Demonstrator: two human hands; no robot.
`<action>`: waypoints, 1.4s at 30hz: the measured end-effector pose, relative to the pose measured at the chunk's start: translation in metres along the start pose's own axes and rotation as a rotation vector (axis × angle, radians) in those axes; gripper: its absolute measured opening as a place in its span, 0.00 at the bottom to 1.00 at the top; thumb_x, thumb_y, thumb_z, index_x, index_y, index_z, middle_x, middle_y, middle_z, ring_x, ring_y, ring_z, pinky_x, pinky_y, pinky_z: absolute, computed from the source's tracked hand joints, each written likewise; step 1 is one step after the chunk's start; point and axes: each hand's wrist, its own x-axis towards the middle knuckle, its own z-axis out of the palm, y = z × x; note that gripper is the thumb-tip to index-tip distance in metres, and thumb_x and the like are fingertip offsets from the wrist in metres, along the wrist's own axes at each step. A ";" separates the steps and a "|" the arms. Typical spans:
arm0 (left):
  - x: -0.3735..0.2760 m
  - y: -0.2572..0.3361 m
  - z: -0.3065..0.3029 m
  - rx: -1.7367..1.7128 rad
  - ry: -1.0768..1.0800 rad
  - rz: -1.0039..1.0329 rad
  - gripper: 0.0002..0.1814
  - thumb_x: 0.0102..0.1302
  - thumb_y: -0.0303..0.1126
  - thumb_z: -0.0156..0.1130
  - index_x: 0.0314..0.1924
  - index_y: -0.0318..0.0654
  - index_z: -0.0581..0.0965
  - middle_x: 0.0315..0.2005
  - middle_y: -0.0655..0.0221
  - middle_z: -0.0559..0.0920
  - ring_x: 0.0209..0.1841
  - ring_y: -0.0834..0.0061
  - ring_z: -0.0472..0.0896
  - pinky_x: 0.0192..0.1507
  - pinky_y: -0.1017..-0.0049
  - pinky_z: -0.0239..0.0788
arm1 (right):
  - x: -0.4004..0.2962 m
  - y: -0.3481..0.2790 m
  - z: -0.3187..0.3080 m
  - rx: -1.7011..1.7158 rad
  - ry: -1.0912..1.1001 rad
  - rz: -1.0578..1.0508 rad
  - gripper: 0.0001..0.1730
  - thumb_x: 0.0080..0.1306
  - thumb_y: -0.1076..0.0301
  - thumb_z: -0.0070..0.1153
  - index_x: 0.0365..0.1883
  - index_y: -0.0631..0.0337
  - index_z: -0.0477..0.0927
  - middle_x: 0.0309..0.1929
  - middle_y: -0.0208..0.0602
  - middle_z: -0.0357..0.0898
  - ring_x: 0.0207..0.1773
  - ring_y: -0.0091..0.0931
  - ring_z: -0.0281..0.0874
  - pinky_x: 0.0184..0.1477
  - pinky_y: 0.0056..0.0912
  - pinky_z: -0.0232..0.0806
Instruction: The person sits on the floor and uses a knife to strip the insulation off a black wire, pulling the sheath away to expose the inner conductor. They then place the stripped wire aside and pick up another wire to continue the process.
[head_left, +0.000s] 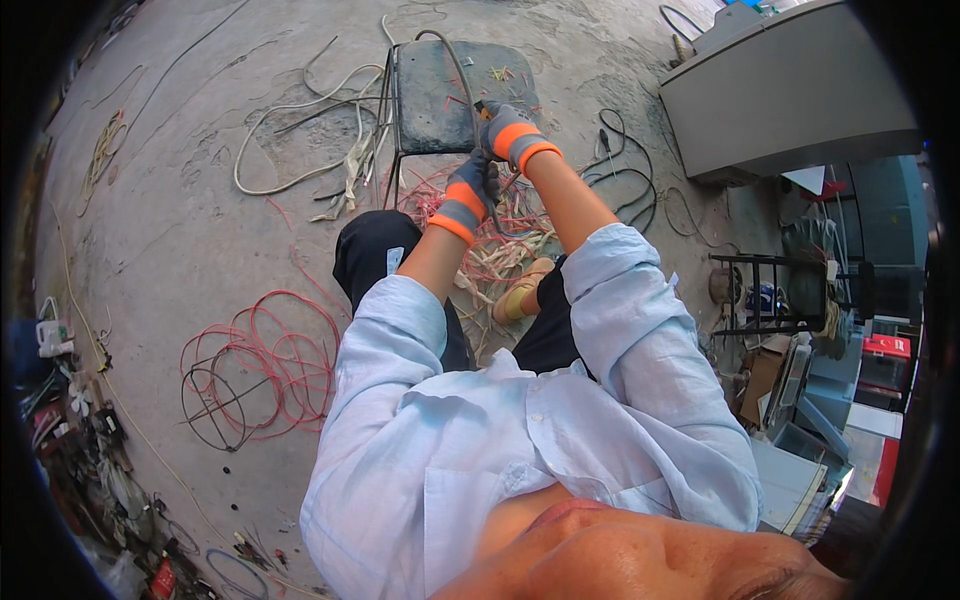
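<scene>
A thick grey cable (459, 66) arches over a dark, worn stool seat (435, 97) and runs down to my gloved hands at the seat's near edge. My left hand (471, 184) is closed around the cable, below the seat. My right hand (510, 127), just above it at the near right corner, is closed on a small tool with a yellow-orange part (484, 112), against the cable; its kind is hidden by the fingers. Short yellow and red scraps (501, 73) lie on the seat. Under my hands is a heap of red wire and pale stripped sheathing (517, 225).
Pale cables (255, 135) lie left of the stool, black cable (637, 150) and a screwdriver (606, 146) to its right. Coiled red wire (285, 360) is on the floor at left. A grey cabinet (787, 90) and black metal stool frame (772, 292) stand at right.
</scene>
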 end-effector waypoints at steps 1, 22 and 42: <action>0.001 0.000 -0.001 -0.010 -0.002 -0.004 0.13 0.69 0.46 0.57 0.32 0.49 0.72 0.15 0.79 0.73 0.14 0.83 0.69 0.14 0.83 0.61 | -0.002 0.000 0.001 0.030 0.016 0.011 0.24 0.60 0.67 0.51 0.57 0.52 0.76 0.47 0.50 0.81 0.50 0.45 0.79 0.50 0.39 0.70; 0.016 -0.002 -0.012 0.080 0.014 -0.043 0.11 0.69 0.43 0.53 0.32 0.47 0.71 0.14 0.76 0.73 0.12 0.79 0.69 0.13 0.79 0.62 | -0.030 0.001 -0.002 0.369 -0.173 0.143 0.27 0.62 0.68 0.52 0.62 0.56 0.71 0.33 0.45 0.83 0.29 0.34 0.82 0.35 0.37 0.74; 0.012 -0.003 -0.008 -0.083 -0.111 -0.018 0.12 0.70 0.44 0.54 0.33 0.47 0.72 0.16 0.76 0.76 0.12 0.81 0.71 0.14 0.81 0.65 | -0.042 0.008 0.015 0.302 -0.105 0.171 0.29 0.61 0.62 0.52 0.63 0.50 0.71 0.49 0.51 0.80 0.49 0.44 0.79 0.51 0.41 0.71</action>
